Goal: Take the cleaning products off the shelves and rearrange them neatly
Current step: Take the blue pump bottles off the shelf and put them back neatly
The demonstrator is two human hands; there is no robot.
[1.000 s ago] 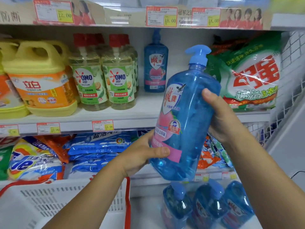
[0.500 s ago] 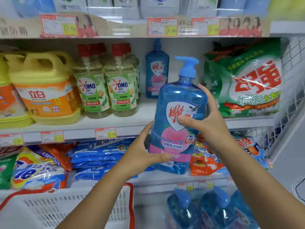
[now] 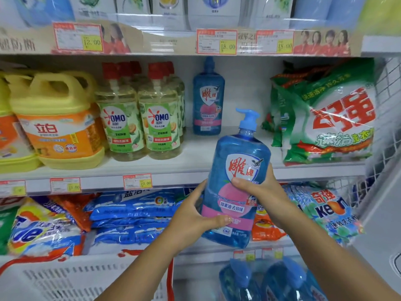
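I hold a blue pump bottle (image 3: 237, 170) with a pink and white label upright in front of the middle shelf (image 3: 195, 161). My left hand (image 3: 195, 216) grips its lower left side, thumb across the pink band. My right hand (image 3: 260, 187) grips its right side, thumb on the label. A second blue bottle of the same brand (image 3: 208, 98) stands at the back of the shelf. Three more blue pump bottles (image 3: 271, 281) stand low down at the bottom right.
On the middle shelf stand yellow jugs (image 3: 56, 118), OMO bottles (image 3: 138, 118) and green and white detergent bags (image 3: 332, 118). Detergent bags (image 3: 130, 211) fill the shelf below. A white basket with red handles (image 3: 71, 279) sits at the lower left. A wire grille (image 3: 388, 94) closes the right end.
The bottle went from tilted to upright. My right hand's thumb moved onto the label.
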